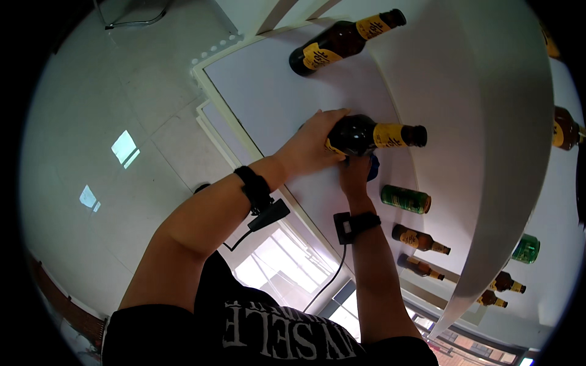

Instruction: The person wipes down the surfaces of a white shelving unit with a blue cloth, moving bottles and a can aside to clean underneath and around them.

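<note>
A large dark brown glass bottle with yellow labels is in the middle of the view, on a pale shelf. My left hand is wrapped round the bottle's body. Just below it, my right hand reaches in, close to the bottle's side. The bottle hides most of the right hand's fingers. A blue thing shows right beside that hand, mostly covered, and I cannot make out its kind. Whether the right hand grips it or the bottle is not visible.
Another large brown bottle stands farther along the shelf. Nearer are a green can and smaller brown bottles. A curved white panel borders the right, with more bottles and another green can beyond. Tiled floor lies left.
</note>
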### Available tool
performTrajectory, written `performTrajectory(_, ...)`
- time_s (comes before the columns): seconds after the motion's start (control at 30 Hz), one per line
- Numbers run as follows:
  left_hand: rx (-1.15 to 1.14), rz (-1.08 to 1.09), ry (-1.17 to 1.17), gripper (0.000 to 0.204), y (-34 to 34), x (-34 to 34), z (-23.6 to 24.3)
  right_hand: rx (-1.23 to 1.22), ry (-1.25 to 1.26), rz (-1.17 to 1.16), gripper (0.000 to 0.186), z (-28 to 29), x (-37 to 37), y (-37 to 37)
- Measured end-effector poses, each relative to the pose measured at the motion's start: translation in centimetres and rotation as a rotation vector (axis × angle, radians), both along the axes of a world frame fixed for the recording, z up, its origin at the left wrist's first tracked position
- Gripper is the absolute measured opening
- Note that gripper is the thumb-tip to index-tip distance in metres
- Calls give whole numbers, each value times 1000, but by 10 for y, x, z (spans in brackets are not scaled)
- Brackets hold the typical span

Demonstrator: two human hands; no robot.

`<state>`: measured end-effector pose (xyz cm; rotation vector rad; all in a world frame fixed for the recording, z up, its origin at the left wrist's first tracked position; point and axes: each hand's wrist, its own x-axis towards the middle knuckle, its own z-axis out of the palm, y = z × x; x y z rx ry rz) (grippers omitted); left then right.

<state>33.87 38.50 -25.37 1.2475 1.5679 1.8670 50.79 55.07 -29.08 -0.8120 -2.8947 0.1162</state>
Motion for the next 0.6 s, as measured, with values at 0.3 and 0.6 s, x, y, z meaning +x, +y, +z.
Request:
performTrajectory(0.3,-244,1,355,88,-23,1,-15,-252,142,232,58,-41,1,143)
performTrajectory(0.6,-348,19,285,72,-26,-6,-18,-169,-178,-428,64,26,-40,146)
